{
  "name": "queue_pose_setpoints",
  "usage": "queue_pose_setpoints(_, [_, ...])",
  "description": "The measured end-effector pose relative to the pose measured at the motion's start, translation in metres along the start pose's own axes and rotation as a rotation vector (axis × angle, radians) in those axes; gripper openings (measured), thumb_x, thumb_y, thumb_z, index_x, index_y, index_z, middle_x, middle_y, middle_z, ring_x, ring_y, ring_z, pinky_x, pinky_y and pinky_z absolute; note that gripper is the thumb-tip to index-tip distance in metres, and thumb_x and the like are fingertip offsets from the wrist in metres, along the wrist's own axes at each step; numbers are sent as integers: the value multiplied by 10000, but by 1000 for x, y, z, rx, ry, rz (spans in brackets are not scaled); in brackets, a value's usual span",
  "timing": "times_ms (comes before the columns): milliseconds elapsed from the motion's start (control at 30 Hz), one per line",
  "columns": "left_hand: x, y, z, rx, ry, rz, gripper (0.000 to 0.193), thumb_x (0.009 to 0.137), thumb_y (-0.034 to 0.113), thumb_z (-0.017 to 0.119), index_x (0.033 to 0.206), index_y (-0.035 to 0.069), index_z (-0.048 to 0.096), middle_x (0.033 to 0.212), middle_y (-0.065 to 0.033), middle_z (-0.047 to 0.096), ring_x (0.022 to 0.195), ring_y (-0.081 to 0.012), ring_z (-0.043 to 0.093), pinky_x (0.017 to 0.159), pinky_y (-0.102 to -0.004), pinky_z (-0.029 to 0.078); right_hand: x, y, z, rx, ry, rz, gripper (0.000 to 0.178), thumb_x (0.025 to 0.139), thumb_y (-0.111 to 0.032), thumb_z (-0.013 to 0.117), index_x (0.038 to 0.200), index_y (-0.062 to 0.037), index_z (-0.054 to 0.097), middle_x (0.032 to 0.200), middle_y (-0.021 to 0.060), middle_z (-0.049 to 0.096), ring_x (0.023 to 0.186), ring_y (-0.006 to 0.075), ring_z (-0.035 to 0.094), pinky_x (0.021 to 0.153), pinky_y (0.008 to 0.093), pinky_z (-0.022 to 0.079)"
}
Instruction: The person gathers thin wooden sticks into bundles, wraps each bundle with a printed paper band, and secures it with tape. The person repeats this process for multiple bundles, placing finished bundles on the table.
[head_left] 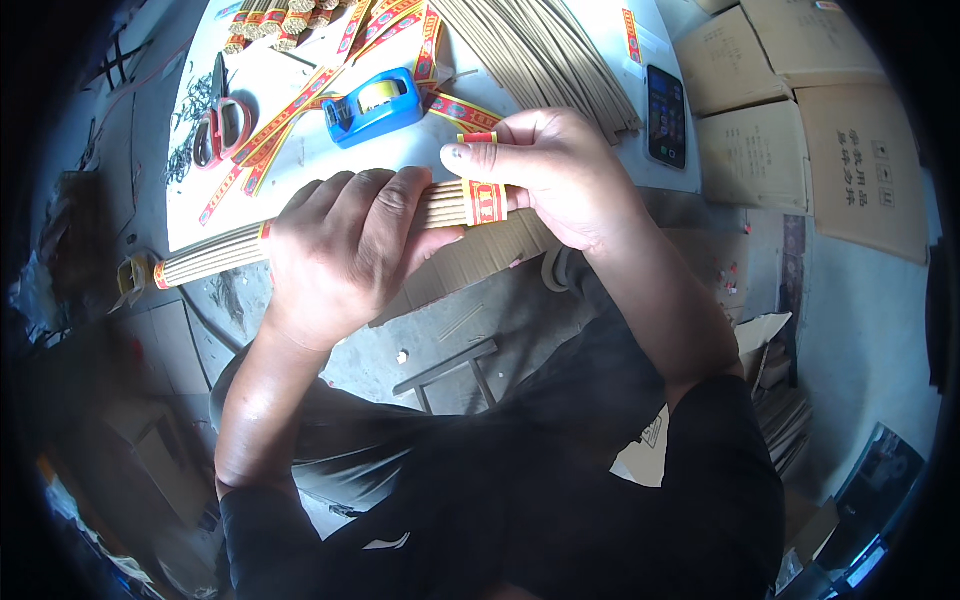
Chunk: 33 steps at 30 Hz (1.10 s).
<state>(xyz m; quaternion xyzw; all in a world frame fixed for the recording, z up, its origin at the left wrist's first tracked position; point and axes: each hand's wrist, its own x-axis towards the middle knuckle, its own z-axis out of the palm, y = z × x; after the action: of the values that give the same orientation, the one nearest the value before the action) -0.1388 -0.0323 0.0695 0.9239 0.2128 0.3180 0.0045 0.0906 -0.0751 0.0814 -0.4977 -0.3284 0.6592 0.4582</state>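
A bundle of thin tan sticks [215,256], which look like incense sticks, lies slantwise in front of me at the table's near edge. My left hand [345,235] is wrapped round its middle from above. Near the bundle's right end, a red and yellow paper band [486,203] goes around the sticks. My right hand [570,175] pinches this band, the thumb on top and the fingers behind. Part of the band stands up beyond the thumb. Red and yellow paper also shows at the bundle's left end and beside my left hand.
On the white table [410,155] are a blue tape dispenser [372,108], scissors [220,130], loose paper strips [285,120], a pile of loose sticks [545,60], banded bundles [275,18] and a phone [665,115]. Cardboard boxes [860,150] stand at the right.
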Motion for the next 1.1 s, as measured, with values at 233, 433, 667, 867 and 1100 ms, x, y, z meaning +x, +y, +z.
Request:
queue_pose_setpoints(233, [1,2,7,17,-1,1,549,901,348,807,1334,54,643,906,-90,681,732,-241,680,622,-378,541,10,8,-8,120,-33,93,270,940,-164,806,1090,51,741,948,98,760,811,158,752,748,298,636])
queue_pose_setpoints(433, [-5,3,9,68,-58,46,668,892,300,780,1537,312,607,918,-61,632,744,-231,657,631,-375,544,14,11,-4,160,-19,189,168,971,-135,719,995,31,712,874,98,720,739,172,718,681,285,606])
queue_pose_setpoints(667, [2,5,-14,-729,-145,-465,530,968,186,767,1483,166,647,992,-105,714,842,-224,698,717,-382,588,29,5,-17,184,-60,158,189,1025,-168,690,1116,-4,674,1022,102,713,854,194,733,734,329,654])
queue_pose_setpoints(867, [19,-7,-48,-1890,-66,-991,471,1103,393,573,1413,38,584,862,-206,646,606,-200,590,520,-285,463,37,-8,-32,-563,169,-1016,288,928,76,759,1193,1,673,1114,101,719,980,151,715,811,299,615])
queue_pose_setpoints(1100, [12,-7,-47,-2080,-285,-1037,564,1065,502,596,1387,42,550,815,-175,572,648,-184,535,504,-279,428,17,-37,-12,-859,-49,-1492,383,736,26,884,1075,-140,818,1199,97,718,967,211,720,782,292,597])
